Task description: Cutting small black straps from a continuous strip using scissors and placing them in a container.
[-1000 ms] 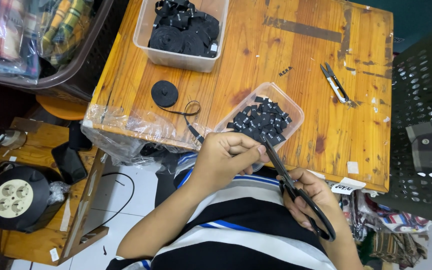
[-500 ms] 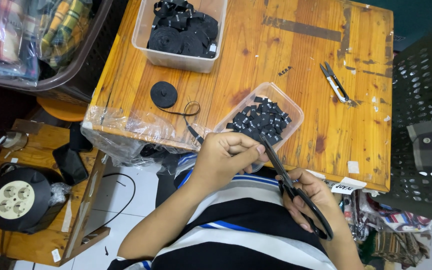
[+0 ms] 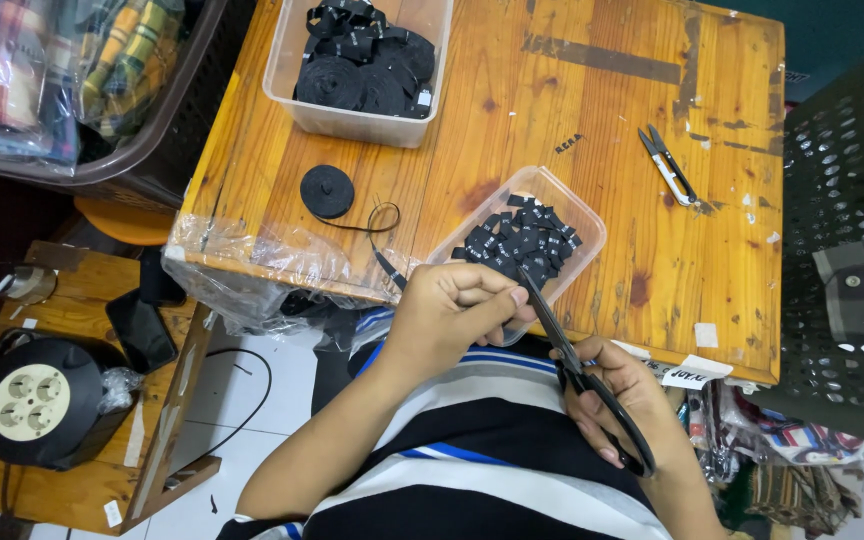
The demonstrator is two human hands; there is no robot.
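At far left we see a cable reel [image 3: 30,400], then a roll of black ribbon [image 3: 327,190] on the counter [image 3: 592,120]. Our left hand [image 3: 447,318] pinches the ribbon's free end; our right hand [image 3: 617,405] grips black scissors [image 3: 582,375] closed around their handles. The small tub [image 3: 584,215] already holds many cut pieces; the big tub [image 3: 352,118] still holds uncut rolls.

Black woven labels [image 3: 524,238] in clear tub [image 3: 586,222] at table edge

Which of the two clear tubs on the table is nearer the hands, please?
The small tub of cut black pieces, at the near edge by the left hand; the other sits at the far edge.
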